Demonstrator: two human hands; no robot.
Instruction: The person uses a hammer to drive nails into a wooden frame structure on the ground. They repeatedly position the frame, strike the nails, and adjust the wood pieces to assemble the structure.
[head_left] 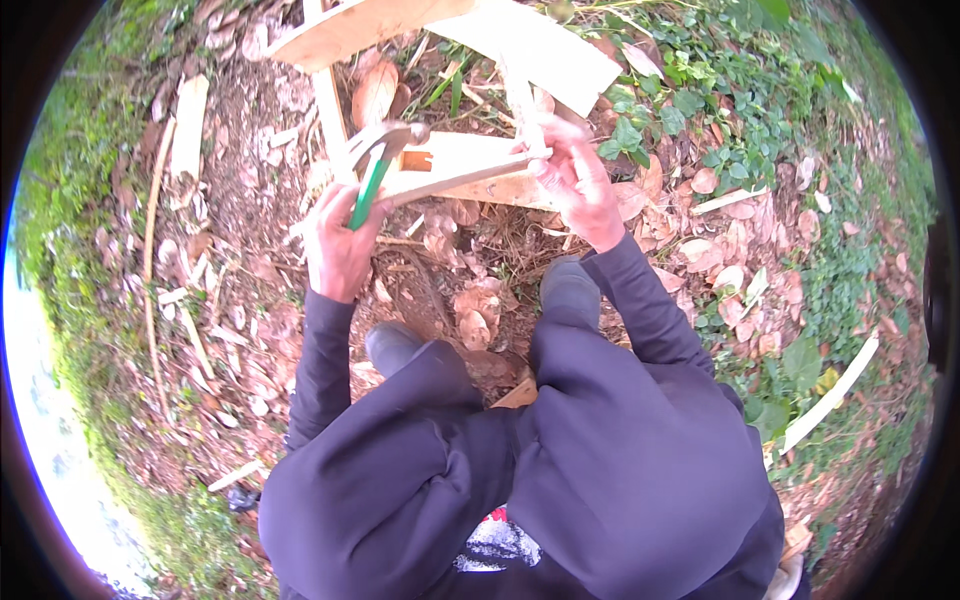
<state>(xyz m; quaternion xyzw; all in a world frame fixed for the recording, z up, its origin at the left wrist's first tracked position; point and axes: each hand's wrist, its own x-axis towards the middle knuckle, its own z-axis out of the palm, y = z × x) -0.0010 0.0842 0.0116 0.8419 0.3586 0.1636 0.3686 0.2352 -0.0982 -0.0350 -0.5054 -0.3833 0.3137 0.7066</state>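
Note:
A claw hammer (371, 184) with a green handle and metal head is gripped in my left hand (340, 240), head pointing away from me. A thin wooden strip (465, 178) runs from beside that hand across to my right hand (582, 195); whether the left fingers also pinch it is hard to see. My right fingers, partly smeared by motion, are closed around the strip's right end. Just beyond lies a pale wooden frame (500, 192), its near board showing a notch below the hammer head. A wide board (545, 55) crosses its far side.
Dry leaves (478, 312) and wood scraps cover the ground around my boots (570, 290). A pale board piece (189, 125) and a long thin stick (152, 250) lie at left. Green plants (720, 110) grow at right, with a curved pale strip (830, 392) nearer me.

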